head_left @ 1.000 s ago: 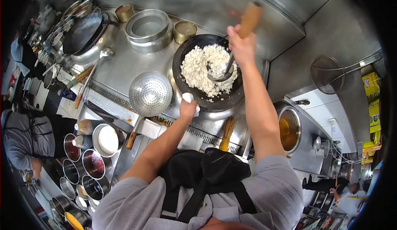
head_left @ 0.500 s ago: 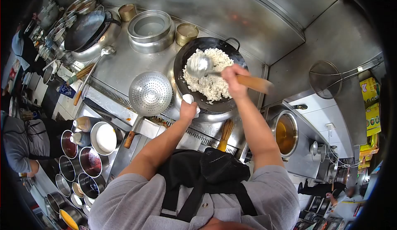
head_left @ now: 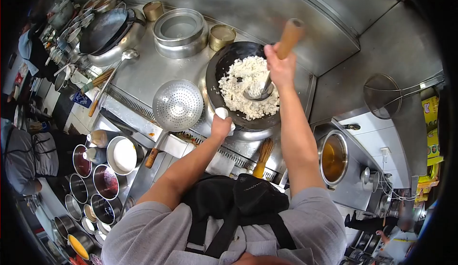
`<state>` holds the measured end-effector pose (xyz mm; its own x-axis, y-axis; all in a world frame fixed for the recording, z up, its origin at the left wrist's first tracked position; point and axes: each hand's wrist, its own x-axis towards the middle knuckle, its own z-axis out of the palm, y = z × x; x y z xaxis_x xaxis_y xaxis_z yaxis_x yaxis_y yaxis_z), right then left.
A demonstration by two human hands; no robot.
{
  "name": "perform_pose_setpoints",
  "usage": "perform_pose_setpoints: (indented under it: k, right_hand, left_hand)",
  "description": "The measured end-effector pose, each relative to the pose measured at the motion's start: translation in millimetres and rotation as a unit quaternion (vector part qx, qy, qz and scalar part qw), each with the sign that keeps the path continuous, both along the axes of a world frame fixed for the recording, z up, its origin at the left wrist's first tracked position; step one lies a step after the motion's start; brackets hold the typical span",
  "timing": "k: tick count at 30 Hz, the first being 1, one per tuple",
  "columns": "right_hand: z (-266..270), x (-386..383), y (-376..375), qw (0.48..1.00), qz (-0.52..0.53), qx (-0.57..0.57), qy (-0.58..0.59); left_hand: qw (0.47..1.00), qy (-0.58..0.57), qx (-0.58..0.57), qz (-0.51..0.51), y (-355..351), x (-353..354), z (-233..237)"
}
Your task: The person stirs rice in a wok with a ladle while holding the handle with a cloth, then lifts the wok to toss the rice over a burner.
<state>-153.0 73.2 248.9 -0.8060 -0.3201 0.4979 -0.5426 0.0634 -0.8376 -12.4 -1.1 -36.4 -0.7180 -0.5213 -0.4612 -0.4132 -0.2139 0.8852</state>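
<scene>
A dark wok (head_left: 217, 69) sits on the stove with white rice (head_left: 245, 69) spread across its middle. My right hand (head_left: 281, 69) grips the wooden handle of a metal ladle (head_left: 260, 89). The ladle's bowl is down in the rice, while its handle points up and away from me. At the wok's near left rim, my left hand (head_left: 221, 127) is closed around a folded white cloth (head_left: 222, 113); whatever part of the wok lies under the cloth is hidden. A perforated strainer (head_left: 177, 105) lies just left of the wok.
Metal pots of ingredients, one with white contents (head_left: 125, 156), stand at lower left. A bamboo brush (head_left: 263, 157) lies near the wok. To the right is a pot of brown liquid (head_left: 334, 159). A wire skimmer (head_left: 382, 96) hangs right. Other people work at both sides.
My right hand has swung the ladle's handle from pointing right to upright, and its bowl has moved right and down into the rice. My left hand keeps its hold at the rim.
</scene>
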Motion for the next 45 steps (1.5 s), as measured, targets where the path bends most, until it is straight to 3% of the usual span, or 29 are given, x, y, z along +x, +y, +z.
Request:
perform_pose_setpoints:
  k: [2, 4, 5, 6, 8, 9, 11, 12, 14, 15, 16, 18, 20, 22, 24, 26, 28, 30, 32, 33, 34, 36, 38, 40, 41, 42, 44, 45]
  right_hand:
    - [5, 6, 10, 0.999, 0.010, -0.046, 0.006]
    - [-37, -7, 11, 0.967, 0.092, -0.236, 0.026]
    - [-68, -26, 7, 0.982, 0.043, -0.172, 0.059]
    - [-65, -24, -1, 0.994, 0.058, -0.093, -0.005]
    - [-45, -39, -5, 0.999, 0.001, 0.001, 0.032]
    - [-24, -27, -2, 1.000, -0.001, 0.001, 0.028]
    - [8, -5, 4, 0.989, 0.058, -0.136, -0.011]
    - [-2, -5, 5, 0.989, 0.057, -0.132, -0.016]
    - [-37, -15, 3, 0.964, 0.131, -0.232, -0.010]
    - [-43, -13, -7, 0.981, 0.098, -0.170, 0.002]
    - [-47, -11, -13, 0.966, 0.139, -0.159, -0.148]
    - [-27, 1, -9, 0.995, 0.050, -0.064, -0.053]
    - [3, 37, 10, 0.994, 0.084, -0.068, -0.017]
    - [-23, 49, 27, 0.975, 0.158, -0.155, -0.033]
    - [-72, 41, 33, 0.967, 0.216, -0.127, -0.046]
    - [-60, 22, 44, 0.979, 0.164, -0.083, -0.088]
    - [15, 52, 50, 0.983, 0.054, -0.129, -0.119]
    - [40, 63, 71, 0.985, 0.041, -0.150, -0.073]
    - [-15, 42, 68, 0.981, -0.060, -0.174, -0.065]
    - [-71, 21, 64, 0.977, -0.023, -0.190, -0.096]
    - [-96, -7, 78, 0.993, 0.027, -0.088, -0.067]
    - [-42, -24, 75, 0.985, 0.004, -0.125, -0.120]
    - [22, -13, 85, 0.965, -0.007, -0.254, -0.060]
    - [55, -2, 112, 0.964, -0.013, -0.264, 0.021]
    - [53, 1, 121, 0.958, 0.011, -0.283, 0.041]
    - [19, -10, 114, 0.958, 0.010, -0.285, 0.039]
    - [-73, -46, 90, 0.948, -0.109, -0.294, -0.048]
    - [-56, -58, 82, 0.949, -0.106, -0.295, -0.041]
  left_hand:
    - [1.000, 0.007, 0.002, 0.001, -1, -1, 3]
    - [1.000, 0.008, 0.002, 0.004, 2, 7, 8]
    - [1.000, 0.011, 0.000, 0.007, 2, 9, 14]
    - [1.000, 0.018, -0.002, 0.012, 1, 4, 16]
    - [1.000, 0.022, -0.002, 0.006, -1, 1, 14]
    - [1.000, 0.020, 0.001, 0.000, -1, 2, 8]
    - [0.999, 0.031, 0.015, -0.001, -3, 2, 12]
    - [0.999, 0.042, 0.031, 0.001, -1, 4, 12]
    - [0.999, 0.025, 0.030, -0.003, 0, 5, 10]
    - [1.000, 0.015, 0.023, -0.008, -1, 3, 6]
    - [1.000, 0.007, 0.015, -0.012, -3, 1, 5]
    - [1.000, 0.009, 0.013, -0.017, -4, 0, -1]
    - [0.997, 0.071, -0.017, 0.031, 2, 1, 2]
    - [0.998, 0.052, -0.013, 0.029, 3, 7, 14]
    - [0.998, 0.047, -0.016, 0.029, -3, 8, 31]
    - [0.996, 0.028, 0.062, -0.057, -11, 10, 41]
    - [0.997, 0.035, 0.057, -0.041, -9, 6, 32]
    - [0.998, 0.032, 0.018, -0.041, -8, 7, 37]
    - [0.998, 0.052, 0.003, -0.035, -12, 4, 30]
    - [0.995, 0.010, 0.052, -0.085, -16, 7, 48]
    - [0.985, -0.030, 0.098, -0.135, -20, 7, 60]
    - [0.990, -0.017, 0.082, -0.116, -20, 10, 50]
    - [0.986, 0.014, 0.091, -0.135, -22, 9, 59]
    - [0.987, -0.023, 0.090, -0.133, -20, 8, 61]
    - [0.988, -0.016, 0.084, -0.131, -19, 8, 60]
    - [0.989, -0.009, 0.075, -0.128, -20, 9, 60]
    - [0.985, 0.024, 0.096, -0.145, -22, 10, 43]
    - [0.989, 0.026, 0.074, -0.129, -19, 11, 46]
